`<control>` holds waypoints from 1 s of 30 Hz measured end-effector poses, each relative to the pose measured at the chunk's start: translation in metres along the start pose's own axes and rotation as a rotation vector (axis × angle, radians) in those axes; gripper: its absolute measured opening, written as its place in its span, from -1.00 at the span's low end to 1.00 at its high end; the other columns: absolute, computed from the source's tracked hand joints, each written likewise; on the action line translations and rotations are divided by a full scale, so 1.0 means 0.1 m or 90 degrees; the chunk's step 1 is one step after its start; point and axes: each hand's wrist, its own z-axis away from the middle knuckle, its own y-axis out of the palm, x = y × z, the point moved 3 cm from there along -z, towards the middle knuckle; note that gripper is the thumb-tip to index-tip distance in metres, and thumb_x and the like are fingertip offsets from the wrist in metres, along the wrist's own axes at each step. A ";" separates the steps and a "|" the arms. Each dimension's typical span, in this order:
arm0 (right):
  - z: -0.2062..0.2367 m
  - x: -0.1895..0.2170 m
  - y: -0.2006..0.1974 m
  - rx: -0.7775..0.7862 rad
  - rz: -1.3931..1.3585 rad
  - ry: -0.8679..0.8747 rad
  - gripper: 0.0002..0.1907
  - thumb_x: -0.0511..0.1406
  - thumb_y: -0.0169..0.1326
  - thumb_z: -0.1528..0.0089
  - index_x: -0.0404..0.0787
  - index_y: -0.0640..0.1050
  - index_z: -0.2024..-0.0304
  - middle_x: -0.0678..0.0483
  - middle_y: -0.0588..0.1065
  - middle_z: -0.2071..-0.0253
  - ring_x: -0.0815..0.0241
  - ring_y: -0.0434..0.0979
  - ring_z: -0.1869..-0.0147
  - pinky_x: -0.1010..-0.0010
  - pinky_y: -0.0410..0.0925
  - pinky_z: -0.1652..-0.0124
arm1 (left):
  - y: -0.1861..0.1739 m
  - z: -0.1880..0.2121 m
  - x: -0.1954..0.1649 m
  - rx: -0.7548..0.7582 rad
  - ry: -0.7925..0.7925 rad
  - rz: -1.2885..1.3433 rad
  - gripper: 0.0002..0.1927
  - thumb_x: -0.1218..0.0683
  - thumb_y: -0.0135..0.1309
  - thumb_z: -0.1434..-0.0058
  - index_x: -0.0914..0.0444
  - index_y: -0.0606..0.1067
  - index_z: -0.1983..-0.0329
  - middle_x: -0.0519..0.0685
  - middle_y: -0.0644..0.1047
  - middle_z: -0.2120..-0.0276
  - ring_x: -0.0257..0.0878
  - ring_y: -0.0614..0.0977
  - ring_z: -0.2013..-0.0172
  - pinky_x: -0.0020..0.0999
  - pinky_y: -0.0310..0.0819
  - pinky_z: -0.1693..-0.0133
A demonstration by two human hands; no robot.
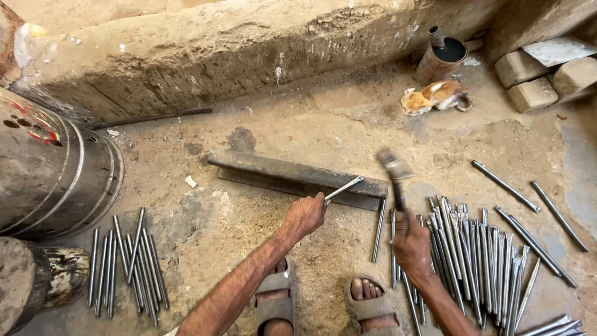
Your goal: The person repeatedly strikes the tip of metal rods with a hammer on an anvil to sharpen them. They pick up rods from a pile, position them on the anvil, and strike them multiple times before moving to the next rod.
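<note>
A thin metal rod is gripped by the left hand, its far end laid on a steel rail just ahead of both hands. A hammer is clenched in the right hand, raised and blurred above the rail. A heap of rods lies right of that hand; a smaller bundle lies well left.

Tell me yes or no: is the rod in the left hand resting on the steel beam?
Yes, the left hand holds a thin metal rod whose tip lies on the steel beam.
</note>
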 end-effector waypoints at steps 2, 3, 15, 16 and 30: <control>-0.07 0.06 0.00 0.013 0.078 -0.043 -0.36 0.12 -0.43 -0.45 -0.18 0.52 0.14 0.15 0.23 0.68 0.29 0.19 0.67 0.34 0.13 0.68 | -0.02 -0.03 -0.03 0.002 -0.004 0.000 -0.71 0.00 -0.08 -0.43 0.33 0.39 0.27 0.24 0.53 0.57 0.26 0.61 0.50 0.17 0.48 0.42; -0.11 0.11 -0.03 0.000 0.111 -0.097 -0.33 0.14 -0.40 -0.48 -0.19 0.54 0.18 0.18 0.24 0.68 0.33 0.17 0.65 0.40 0.09 0.63 | -0.04 -0.04 -0.04 0.003 -0.011 0.001 -0.71 -0.01 -0.09 -0.43 0.32 0.39 0.27 0.24 0.53 0.58 0.25 0.61 0.51 0.17 0.48 0.42; -0.04 0.02 0.08 0.134 0.112 0.094 -0.38 0.10 -0.37 -0.43 -0.17 0.50 -0.08 0.12 0.35 0.70 0.28 0.28 0.68 0.31 0.20 0.67 | -0.01 -0.01 -0.07 0.023 -0.011 -0.025 -0.67 -0.04 -0.09 -0.44 0.34 0.39 0.23 0.26 0.55 0.52 0.28 0.63 0.43 0.21 0.49 0.34; -0.09 -0.02 0.07 0.123 0.132 0.077 -0.37 0.10 -0.36 -0.43 -0.20 0.56 0.01 0.12 0.40 0.70 0.30 0.33 0.69 0.34 0.21 0.67 | -0.04 -0.02 -0.08 0.021 -0.010 -0.029 -0.67 -0.05 -0.09 -0.44 0.34 0.39 0.23 0.26 0.55 0.52 0.27 0.63 0.43 0.21 0.49 0.34; 0.09 -0.34 -0.01 -0.002 -0.030 0.043 -0.43 0.06 -0.34 -0.44 -0.20 0.51 -0.01 0.05 0.35 0.69 0.31 0.21 0.73 0.34 0.16 0.74 | -0.11 0.00 0.00 -0.076 0.040 -0.031 -0.67 -0.13 -0.07 -0.44 0.24 0.39 0.18 0.19 0.53 0.48 0.20 0.61 0.43 0.11 0.47 0.39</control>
